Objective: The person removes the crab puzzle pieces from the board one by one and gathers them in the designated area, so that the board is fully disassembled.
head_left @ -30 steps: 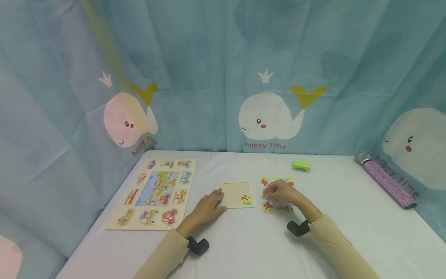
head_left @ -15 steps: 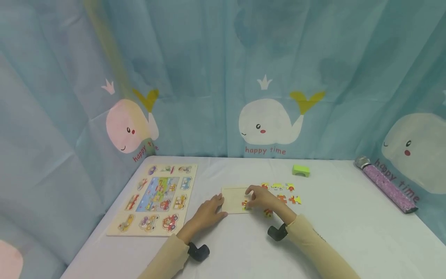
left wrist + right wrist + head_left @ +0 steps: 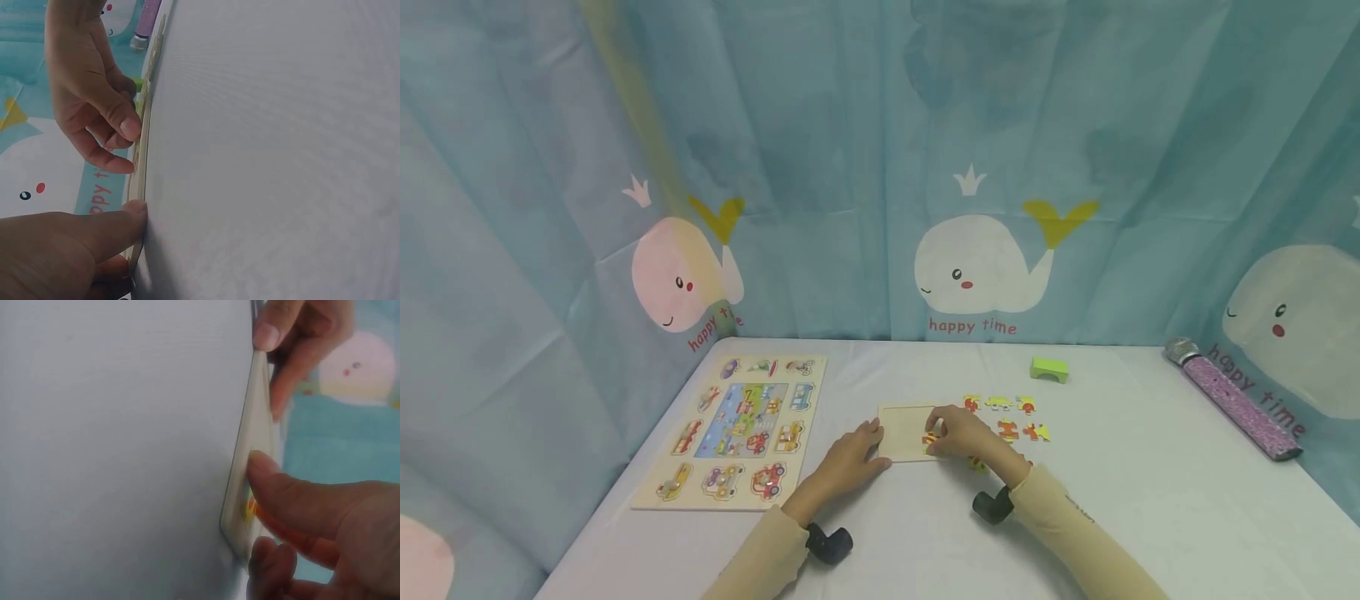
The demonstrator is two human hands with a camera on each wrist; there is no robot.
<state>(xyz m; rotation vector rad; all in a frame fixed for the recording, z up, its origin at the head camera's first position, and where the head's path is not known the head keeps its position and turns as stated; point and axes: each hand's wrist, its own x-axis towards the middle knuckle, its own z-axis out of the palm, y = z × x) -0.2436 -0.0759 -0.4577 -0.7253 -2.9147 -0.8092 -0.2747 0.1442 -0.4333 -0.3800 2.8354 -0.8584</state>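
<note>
A small wooden jigsaw tray [image 3: 901, 432] with a raised rim lies flat in the middle of the table. My left hand [image 3: 848, 457] holds its near left corner, thumb at the front edge and fingers along the left side. Over the tray's right part, my right hand [image 3: 964, 433] pinches a jigsaw piece, largely hidden by the fingers. Red and yellow colour [image 3: 251, 508] shows by the right thumb in the right wrist view. Several loose jigsaw pieces [image 3: 1008, 429] in red and yellow lie right of the tray, some partly behind the right hand.
A large wooden vehicle puzzle board [image 3: 741, 421] lies at the left. A green arch block [image 3: 1048, 369] stands behind the loose pieces. At the far right lies a pink glittery microphone [image 3: 1238, 400]. A blue whale-print curtain [image 3: 842, 275] hangs behind the white table.
My right hand has taken a piece from the loose group and moved left over the tray, then lowered slightly. The left hand has stayed at the tray. The head view has tilted up slightly.
</note>
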